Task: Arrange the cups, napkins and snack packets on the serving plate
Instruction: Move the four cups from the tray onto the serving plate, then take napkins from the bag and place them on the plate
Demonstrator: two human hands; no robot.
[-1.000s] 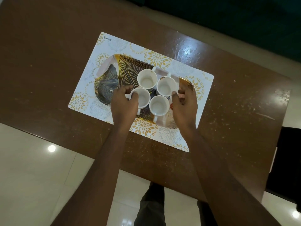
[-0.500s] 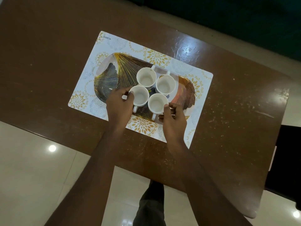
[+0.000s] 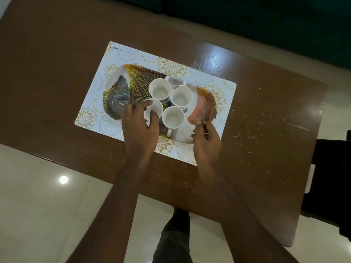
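- Brown scratched counter (image 3: 266, 130) over pale floor tiles; a white placemat (image 3: 133, 59) with gold flowers lies on it, printed "KUBER" at its far left corner.
- On the mat sits my serving plate (image 3: 117, 95) with its gold fan pattern, carrying four empty white cups (image 3: 159, 91) clustered near its middle.
- My left hand (image 3: 139, 128) curls its fingers (image 3: 150, 105) around the near-left cup (image 3: 154, 110), gripping its rim.
- My right hand (image 3: 206, 137) is half closed at the plate's near right edge; whether it pinches anything I cannot tell.

Brown wooden table (image 3: 266, 130), surface scratched and glossy. Pale tiled floor (image 3: 38, 205) reflecting a ceiling light (image 3: 63, 179). Dark green wall (image 3: 266, 19) beyond.
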